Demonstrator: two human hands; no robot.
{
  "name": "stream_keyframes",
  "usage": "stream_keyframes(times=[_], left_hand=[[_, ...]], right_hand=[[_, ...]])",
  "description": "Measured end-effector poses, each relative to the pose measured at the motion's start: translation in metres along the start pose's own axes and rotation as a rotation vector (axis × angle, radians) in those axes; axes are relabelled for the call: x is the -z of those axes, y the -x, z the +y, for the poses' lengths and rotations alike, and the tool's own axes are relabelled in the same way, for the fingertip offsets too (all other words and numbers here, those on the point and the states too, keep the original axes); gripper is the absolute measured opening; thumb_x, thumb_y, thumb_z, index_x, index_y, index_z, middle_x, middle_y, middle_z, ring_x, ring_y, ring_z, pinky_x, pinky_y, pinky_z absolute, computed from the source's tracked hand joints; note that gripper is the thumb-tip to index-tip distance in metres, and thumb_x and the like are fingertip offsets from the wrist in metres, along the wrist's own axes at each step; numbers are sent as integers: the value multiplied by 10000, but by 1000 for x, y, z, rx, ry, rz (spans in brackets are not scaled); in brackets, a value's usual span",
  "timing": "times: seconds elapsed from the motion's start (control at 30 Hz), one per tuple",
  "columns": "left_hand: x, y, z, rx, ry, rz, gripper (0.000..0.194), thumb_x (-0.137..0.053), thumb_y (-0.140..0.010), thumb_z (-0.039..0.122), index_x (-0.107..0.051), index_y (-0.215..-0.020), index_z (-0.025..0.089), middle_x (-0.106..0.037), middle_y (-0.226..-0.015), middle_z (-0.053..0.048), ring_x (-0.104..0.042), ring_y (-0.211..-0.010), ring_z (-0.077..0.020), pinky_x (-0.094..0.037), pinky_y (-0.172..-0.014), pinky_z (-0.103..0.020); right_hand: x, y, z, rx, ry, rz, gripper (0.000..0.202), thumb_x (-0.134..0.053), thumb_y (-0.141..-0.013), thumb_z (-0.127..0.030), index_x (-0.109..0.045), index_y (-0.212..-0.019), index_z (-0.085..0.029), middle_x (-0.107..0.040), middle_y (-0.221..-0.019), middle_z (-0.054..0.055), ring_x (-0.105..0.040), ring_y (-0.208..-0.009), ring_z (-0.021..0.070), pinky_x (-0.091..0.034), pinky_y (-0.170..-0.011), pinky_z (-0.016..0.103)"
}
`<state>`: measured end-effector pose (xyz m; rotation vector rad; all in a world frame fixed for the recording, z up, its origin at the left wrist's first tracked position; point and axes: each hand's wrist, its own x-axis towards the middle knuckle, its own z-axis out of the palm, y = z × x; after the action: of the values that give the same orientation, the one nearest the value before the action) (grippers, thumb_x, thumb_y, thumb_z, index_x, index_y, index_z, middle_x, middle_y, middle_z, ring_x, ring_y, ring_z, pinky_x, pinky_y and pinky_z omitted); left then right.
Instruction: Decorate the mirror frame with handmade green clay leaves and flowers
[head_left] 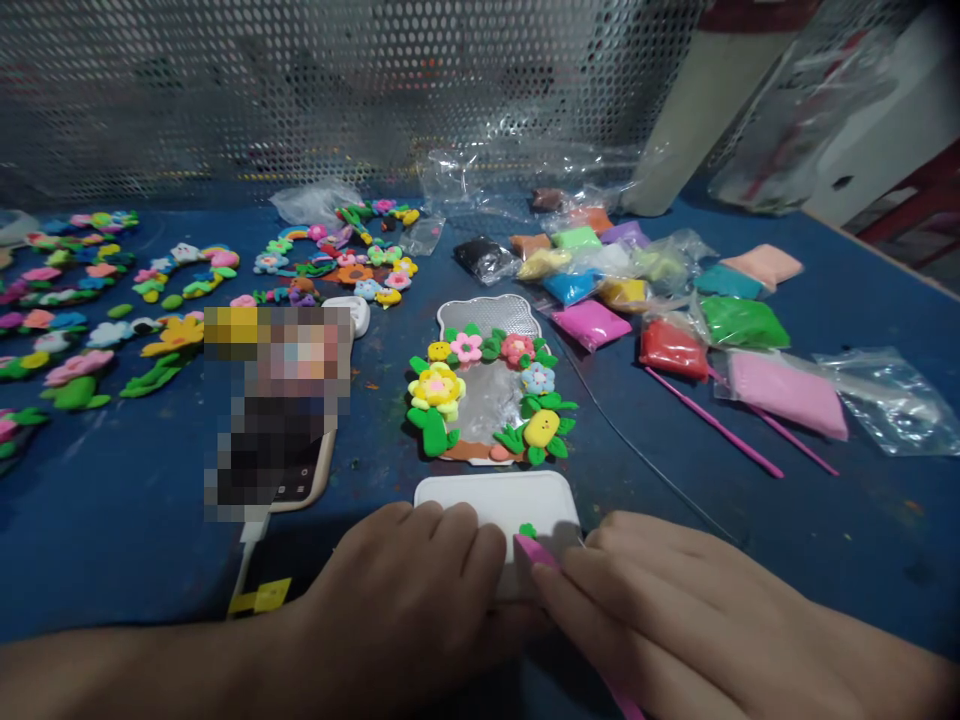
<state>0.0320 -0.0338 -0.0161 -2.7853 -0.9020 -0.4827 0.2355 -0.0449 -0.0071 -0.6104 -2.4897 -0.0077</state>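
Observation:
My left hand [427, 580] is closed, its curled fingers over the left part of a white rounded board [480, 493] and its thumb by the near edge. Between the fingers of my right hand [675, 610] is a pink clay modelling tool [536, 552]. Its flat tip points at a small green clay piece [528, 530] lying on the board. Just beyond the board is a mirror [487, 395] framed with clay flowers, leaves and yellow faces. The tool's lower end shows below my right hand; its middle is hidden.
Clay packets, among them a light pink one [787, 393], lie at right beside a pink stick tool [720, 425]. A phone [319, 470] with a white cable [251, 550] is at left. Several clay flower pieces [176, 335] fill the far left. A perforated metal panel [300, 90] stands behind.

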Motion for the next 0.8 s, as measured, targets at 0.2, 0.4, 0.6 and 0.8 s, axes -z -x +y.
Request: stream_keyframes(times=[0.2, 0.4, 0.6, 0.8], left_hand=[[0, -4, 0, -14, 5, 11, 362, -244, -965, 325, -376, -644, 225, -471, -475, 48, -439, -380, -146, -261, -404, -294], [2, -4, -1, -7, 15, -7, 377, -214, -973, 314, -384, -648, 223, -482, -479, 48, -456, -385, -140, -269, -404, -294], [1, -3, -1, 3, 13, 1, 396, -199, -975, 318, -376, -633, 229, -470, -469, 46, -439, -383, -144, -252, -400, -308], [1, -4, 0, 1, 14, 34, 398, -216, -973, 322, -366, -617, 229, -450, -460, 48, -420, -376, -141, -248, -398, -304]], right_hand=[[-2, -7, -3, 17, 107, -1, 518, -207, -924, -48, -575, -594, -203, -605, -570, 25, -533, -525, 149, -417, -501, 306], [-1, -8, -2, 29, 101, -4, 593, -134, -937, -53, -588, -586, -199, -609, -562, 25, -524, -508, 135, -412, -495, 293], [-1, -7, -1, 35, 144, 28, 555, -172, -928, -49, -587, -590, -195, -631, -587, 24, -534, -523, 137, -426, -504, 286], [0, -9, -5, 20, 133, 33, 523, -207, -892, -2, -551, -559, -211, -589, -512, -1, -501, -455, 130, -386, -446, 290]])
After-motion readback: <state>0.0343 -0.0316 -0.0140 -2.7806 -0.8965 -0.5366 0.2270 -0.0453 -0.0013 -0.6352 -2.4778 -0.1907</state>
